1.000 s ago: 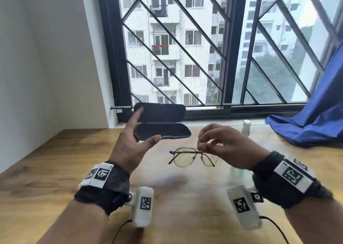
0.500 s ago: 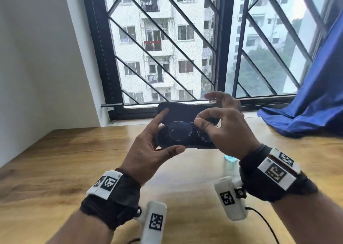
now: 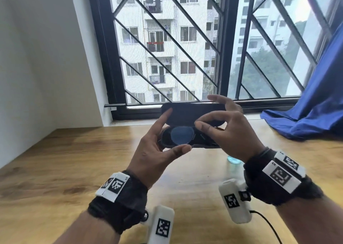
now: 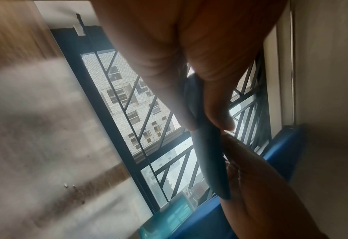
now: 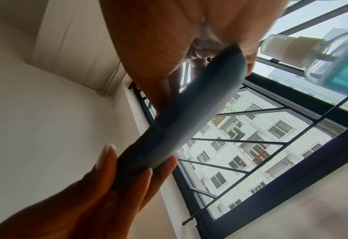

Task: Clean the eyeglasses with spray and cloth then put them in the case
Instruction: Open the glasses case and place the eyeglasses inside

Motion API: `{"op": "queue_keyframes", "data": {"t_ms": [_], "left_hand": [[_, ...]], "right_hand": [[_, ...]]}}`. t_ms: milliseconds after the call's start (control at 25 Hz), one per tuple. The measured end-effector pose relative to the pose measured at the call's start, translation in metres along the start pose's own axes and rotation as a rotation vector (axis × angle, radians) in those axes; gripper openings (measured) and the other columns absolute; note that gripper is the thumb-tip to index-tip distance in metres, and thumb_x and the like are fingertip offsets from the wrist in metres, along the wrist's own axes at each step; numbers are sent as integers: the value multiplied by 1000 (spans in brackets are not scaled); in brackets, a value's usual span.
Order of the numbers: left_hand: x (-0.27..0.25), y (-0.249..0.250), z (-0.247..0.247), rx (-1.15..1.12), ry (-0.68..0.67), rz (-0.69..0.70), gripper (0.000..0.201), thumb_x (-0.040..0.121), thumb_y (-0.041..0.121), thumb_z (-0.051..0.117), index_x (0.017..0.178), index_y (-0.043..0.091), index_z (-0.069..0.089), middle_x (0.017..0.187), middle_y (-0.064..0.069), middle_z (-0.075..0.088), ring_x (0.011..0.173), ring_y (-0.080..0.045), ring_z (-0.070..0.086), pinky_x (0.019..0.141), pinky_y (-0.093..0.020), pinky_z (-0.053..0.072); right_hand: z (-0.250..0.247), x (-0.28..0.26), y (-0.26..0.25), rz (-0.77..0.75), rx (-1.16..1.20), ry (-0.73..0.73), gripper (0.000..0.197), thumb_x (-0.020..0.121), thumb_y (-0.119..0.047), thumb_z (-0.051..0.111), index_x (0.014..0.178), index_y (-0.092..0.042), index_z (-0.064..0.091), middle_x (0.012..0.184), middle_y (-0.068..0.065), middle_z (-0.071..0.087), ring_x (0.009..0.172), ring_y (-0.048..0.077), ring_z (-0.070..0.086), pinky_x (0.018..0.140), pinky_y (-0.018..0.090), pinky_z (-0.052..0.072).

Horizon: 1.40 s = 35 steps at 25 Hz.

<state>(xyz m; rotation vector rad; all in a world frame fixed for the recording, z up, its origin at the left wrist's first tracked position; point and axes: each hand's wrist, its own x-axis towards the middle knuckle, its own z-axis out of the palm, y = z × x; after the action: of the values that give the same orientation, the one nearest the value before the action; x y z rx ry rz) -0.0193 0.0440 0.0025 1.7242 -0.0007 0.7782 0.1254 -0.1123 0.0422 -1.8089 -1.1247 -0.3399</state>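
Note:
A black eyeglass case (image 3: 185,113) hangs open above the wooden table (image 3: 74,160), lid upright towards the window. My left hand (image 3: 172,130) grips its left end, thumb on the front edge and index finger on the lid. The eyeglasses (image 3: 181,135) lie in the lower half, with one lens showing. My right hand (image 3: 206,112) holds the right end: the thumb sits over the glasses and the fingers curl behind the lid. Both wrist views show the case (image 4: 207,145) (image 5: 189,113) from below. The spray bottle (image 3: 233,160) stands behind my right wrist.
A barred window runs along the table's far edge. Blue fabric (image 3: 306,113) is heaped at the back right of the table. A white wall closes the left side. The spray bottle (image 5: 322,61) with blue liquid is close to my right hand.
My right hand lifted the eyeglasses from the table and laid them in the open case. Both hands and the case have risen, and the right hand now holds the case's right end.

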Motion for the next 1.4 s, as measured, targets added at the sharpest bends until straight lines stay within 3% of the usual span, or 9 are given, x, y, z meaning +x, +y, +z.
{"op": "queue_keyframes", "data": {"t_ms": [80, 240, 360, 520, 680, 840, 960, 1200, 1400], "left_hand": [[1, 0, -2, -35, 8, -1, 93, 75, 14, 83, 153, 34, 35, 122, -5, 73, 115, -20, 69, 101, -36, 53], [2, 0, -7, -114, 43, -12, 92, 76, 12, 82, 151, 39, 37, 122, -7, 73, 118, -24, 68, 100, -34, 52], [3, 1, -10, -213, 66, -34, 95, 76, 9, 82, 151, 43, 34, 121, -14, 73, 119, -30, 67, 101, -38, 51], [5, 6, -10, -289, 113, -17, 92, 78, 11, 81, 148, 50, 35, 118, -21, 73, 114, -38, 68, 95, -41, 56], [5, 10, -6, -290, 247, -33, 79, 70, 23, 80, 133, 33, 33, 108, -23, 75, 97, -36, 75, 79, -43, 63], [4, 11, -7, -238, 222, -75, 76, 68, 30, 84, 132, 29, 43, 116, -19, 68, 96, -33, 76, 75, -41, 63], [3, 13, -10, -165, 222, -24, 54, 68, 25, 84, 118, 25, 63, 116, -15, 66, 94, -34, 75, 71, -40, 63], [3, 12, -14, -86, 243, 27, 42, 67, 24, 84, 104, 14, 69, 98, -12, 73, 84, -35, 76, 70, -40, 63], [5, -2, -21, -64, 135, -215, 37, 74, 13, 84, 108, 10, 69, 105, -21, 72, 96, -36, 74, 79, -39, 64]], "right_hand": [[-4, 1, -3, -57, 59, 73, 26, 86, -44, 74, 111, -49, 72, 149, -16, 42, 140, 14, 36, 113, 41, 38], [-8, 5, 0, -24, 160, 109, 79, 81, -64, 64, 151, -47, 33, 149, -15, 45, 139, 4, 41, 115, 44, 39], [-2, 3, 5, 41, 257, -30, 113, 69, -68, 76, 159, -42, 11, 139, -24, 53, 126, -10, 51, 110, 34, 46], [-2, 2, 9, -36, 296, -108, 129, 60, -45, 92, 158, -47, 9, 143, -21, 53, 128, -3, 56, 103, 31, 51], [0, 1, 12, -107, 356, -47, 115, 64, -28, 94, 155, -46, 26, 138, -11, 59, 122, 11, 63, 85, 32, 61], [4, -2, 9, -216, 299, 0, 55, 71, -23, 91, 121, -29, 69, 120, -10, 67, 112, 20, 64, 72, 32, 62], [6, -3, 11, -181, 341, -16, 45, 71, -20, 91, 112, -29, 73, 116, -11, 69, 110, 18, 65, 72, 28, 61], [11, -2, 17, -125, 324, -21, 42, 68, -23, 93, 104, -30, 73, 106, -9, 72, 102, 15, 67, 68, 32, 61], [14, -5, 26, -8, 53, -300, 38, 75, -33, 88, 108, -40, 69, 105, -15, 73, 87, 4, 70, 75, 24, 57]]}}
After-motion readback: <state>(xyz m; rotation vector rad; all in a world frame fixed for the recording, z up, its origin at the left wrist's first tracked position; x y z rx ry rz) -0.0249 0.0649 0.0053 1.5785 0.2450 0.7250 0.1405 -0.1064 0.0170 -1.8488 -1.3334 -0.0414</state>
